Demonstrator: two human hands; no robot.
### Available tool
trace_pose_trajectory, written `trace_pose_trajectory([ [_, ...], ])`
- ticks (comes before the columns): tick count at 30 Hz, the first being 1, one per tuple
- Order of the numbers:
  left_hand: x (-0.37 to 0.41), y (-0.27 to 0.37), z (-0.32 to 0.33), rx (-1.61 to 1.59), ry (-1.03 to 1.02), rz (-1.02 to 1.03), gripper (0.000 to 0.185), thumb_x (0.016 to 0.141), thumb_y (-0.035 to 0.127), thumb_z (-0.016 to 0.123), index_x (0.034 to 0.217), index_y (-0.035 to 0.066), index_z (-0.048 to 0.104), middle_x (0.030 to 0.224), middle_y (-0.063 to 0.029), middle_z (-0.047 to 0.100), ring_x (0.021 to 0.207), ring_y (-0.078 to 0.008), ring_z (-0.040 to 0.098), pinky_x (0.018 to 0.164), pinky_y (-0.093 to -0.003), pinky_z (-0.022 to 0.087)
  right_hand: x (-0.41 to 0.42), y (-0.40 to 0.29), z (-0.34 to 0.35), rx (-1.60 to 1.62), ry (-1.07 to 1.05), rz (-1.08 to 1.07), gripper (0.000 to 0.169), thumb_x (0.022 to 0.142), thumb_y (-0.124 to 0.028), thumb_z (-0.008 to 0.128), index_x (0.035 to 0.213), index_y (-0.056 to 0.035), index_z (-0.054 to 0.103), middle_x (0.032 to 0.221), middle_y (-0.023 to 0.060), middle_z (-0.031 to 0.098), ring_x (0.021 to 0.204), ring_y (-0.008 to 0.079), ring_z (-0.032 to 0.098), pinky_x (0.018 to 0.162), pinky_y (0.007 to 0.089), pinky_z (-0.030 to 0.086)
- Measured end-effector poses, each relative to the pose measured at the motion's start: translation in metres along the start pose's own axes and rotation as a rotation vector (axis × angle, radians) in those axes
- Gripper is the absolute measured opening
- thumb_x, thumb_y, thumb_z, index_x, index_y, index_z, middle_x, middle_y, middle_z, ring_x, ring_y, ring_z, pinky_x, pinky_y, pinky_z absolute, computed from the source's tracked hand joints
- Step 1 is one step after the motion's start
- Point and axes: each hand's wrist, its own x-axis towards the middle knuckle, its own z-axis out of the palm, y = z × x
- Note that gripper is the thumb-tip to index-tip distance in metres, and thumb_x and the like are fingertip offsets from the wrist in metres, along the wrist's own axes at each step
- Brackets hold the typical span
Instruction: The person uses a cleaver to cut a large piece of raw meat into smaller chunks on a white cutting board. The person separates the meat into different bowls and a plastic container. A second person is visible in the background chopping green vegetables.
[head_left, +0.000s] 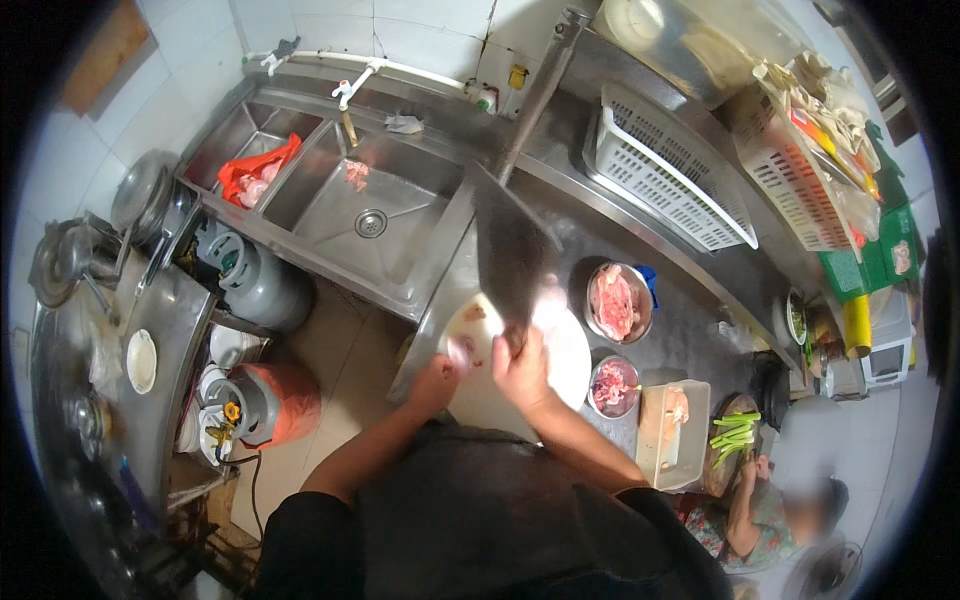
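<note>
My right hand (523, 369) grips a wide-bladed cleaver (514, 244), its dark blade raised over the board and blurred. Below it lies a round white cutting board (574, 356). My left hand (433, 385) is at the board's left side, its fingers closed on a small piece of raw meat (462, 352), also blurred. Small scraps of meat (476, 313) lie on the board's left part. A pale lump of raw meat (553, 295) shows just right of the blade, partly washed out by glare.
To the right stand a metal bowl of raw meat (615, 300), a smaller bowl of meat pieces (615, 386) and a plastic bin (649, 435). Another person (780, 517) handles green stalks (735, 435) on a wooden board. A steel sink (330, 217) holds scraps. Gas cylinders (270, 281) stand left.
</note>
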Motion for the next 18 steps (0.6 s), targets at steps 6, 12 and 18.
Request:
trace_pose_trajectory([
  [6, 0.013, 0.005, -0.031, 0.109, 0.078, 0.071, 0.028, 0.094, 0.030, 0.062, 0.098, 0.003, 0.066, 0.093, -0.0244, 0.070, 0.093, -0.0436, 0.069, 0.078, -0.0514, 0.054, -0.046, 0.075, -0.021, -0.254, -0.619, 0.342, 0.035, 0.100, -0.029, 0.058, 0.123, -0.0037, 0.052, 0.096, 0.0262, 0.070, 0.086, 0.0459, 0.070, 0.080, 0.0542, 0.056],
  [12, 0.024, -0.012, -0.057, 0.011, 0.161, 0.211, 0.023, 0.094, 0.025, 0.063, 0.101, 0.004, 0.068, 0.094, -0.0228, 0.071, 0.091, -0.0420, 0.069, 0.079, -0.0494, 0.054, 0.024, -0.022, -0.030, -0.010, -0.146, 0.047, 0.032, 0.098, -0.025, 0.064, 0.121, -0.0057, 0.054, 0.080, 0.0209, 0.069, 0.074, 0.0439, 0.069, 0.070, 0.0536, 0.055],
  [18, 0.035, -0.011, -0.050, 0.047, 0.122, 0.173, 0.025, 0.094, 0.025, 0.061, 0.101, 0.003, 0.069, 0.095, -0.0230, 0.070, 0.092, -0.0421, 0.068, 0.081, -0.0483, 0.054, -0.038, 0.064, -0.008, -0.337, -0.654, 0.284, 0.035, 0.100, -0.025, 0.059, 0.127, -0.0046, 0.052, 0.092, 0.0251, 0.071, 0.081, 0.0465, 0.069, 0.075, 0.0556, 0.055],
])
